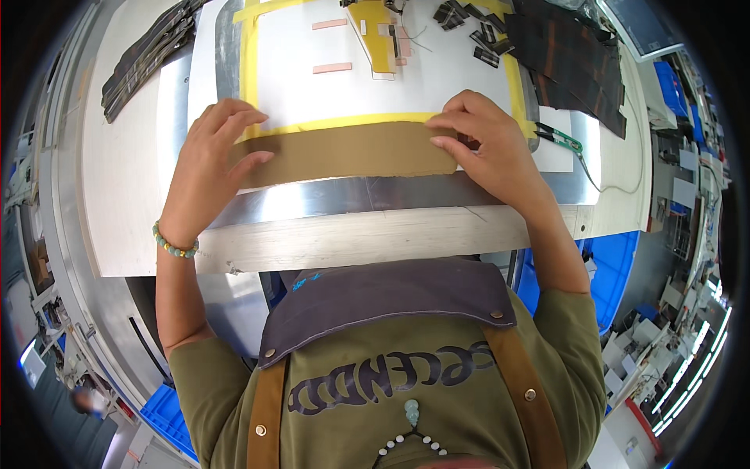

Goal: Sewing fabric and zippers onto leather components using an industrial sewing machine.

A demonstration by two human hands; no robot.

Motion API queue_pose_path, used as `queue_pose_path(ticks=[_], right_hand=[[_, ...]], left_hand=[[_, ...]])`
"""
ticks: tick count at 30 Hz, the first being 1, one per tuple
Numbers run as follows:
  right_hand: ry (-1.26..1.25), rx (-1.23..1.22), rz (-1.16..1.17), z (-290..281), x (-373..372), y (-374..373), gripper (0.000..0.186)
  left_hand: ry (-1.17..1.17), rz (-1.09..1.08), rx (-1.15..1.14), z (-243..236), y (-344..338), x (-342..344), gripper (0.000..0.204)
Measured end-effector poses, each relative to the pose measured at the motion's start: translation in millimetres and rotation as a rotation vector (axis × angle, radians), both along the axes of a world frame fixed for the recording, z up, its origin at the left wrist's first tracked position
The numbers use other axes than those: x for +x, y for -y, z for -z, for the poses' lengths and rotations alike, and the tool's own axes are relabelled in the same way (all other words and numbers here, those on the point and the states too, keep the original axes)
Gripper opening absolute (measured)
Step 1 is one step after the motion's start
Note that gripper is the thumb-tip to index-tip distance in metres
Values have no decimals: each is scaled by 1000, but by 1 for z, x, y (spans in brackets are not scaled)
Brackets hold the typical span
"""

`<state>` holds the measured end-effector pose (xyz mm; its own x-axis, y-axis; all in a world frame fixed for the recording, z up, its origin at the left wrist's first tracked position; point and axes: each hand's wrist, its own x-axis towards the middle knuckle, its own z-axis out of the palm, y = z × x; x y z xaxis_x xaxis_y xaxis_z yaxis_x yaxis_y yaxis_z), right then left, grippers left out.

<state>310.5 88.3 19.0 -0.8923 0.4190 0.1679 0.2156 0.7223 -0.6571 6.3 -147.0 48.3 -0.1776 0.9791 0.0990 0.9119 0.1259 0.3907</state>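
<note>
White-bead, green-pendant necklace (412,413): my chest
Left hand (212,148), right hand (486,141): fingers apart
Long flat brown strip (344,152): beneath both, desk's (336,233) near edge

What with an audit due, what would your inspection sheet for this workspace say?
Surface: pale bench, metal sheet, white work area bordered by yellow tape.
Work items: brown strip lying crosswise; yellow piece beyond.
Clutter: plaid strips left; dark fabric panels, small dark pieces right.
Hands: left hand open at the strip's left end; right hand at its right end, grip unclear.
Cables: thin cord by green-handled clippers, right.
Surroundings: blue bins below, screen upper right.
</note>
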Motion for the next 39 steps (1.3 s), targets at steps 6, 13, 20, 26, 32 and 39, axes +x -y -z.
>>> queue_pose_path(ticks=[6, 13, 20, 26, 32, 39], right_hand=[[-28, 26, 4, 6, 1, 1, 15], [-114, 25, -52, 13, 0, 0, 15], [-170, 22, -66, 13, -2, -4, 13], [-173, -20, -127, 13, -2, -12, 12], [-80, -54, -115, 9, -1, -12, 12], [-154, 82, -159, 15, 1, -10, 11]], left_hand=[[75, 159, 88, 10, -40, 38, 41], [204, 297, 273, 34, -86, 80, 35], [273, 307, 303, 53, -99, 83, 20], [269, 322, 362, 56, -99, 85, 9], [264, 317, 402, 55, -96, 86, 15], [243, 354, 389, 55, -98, 88, 15]])
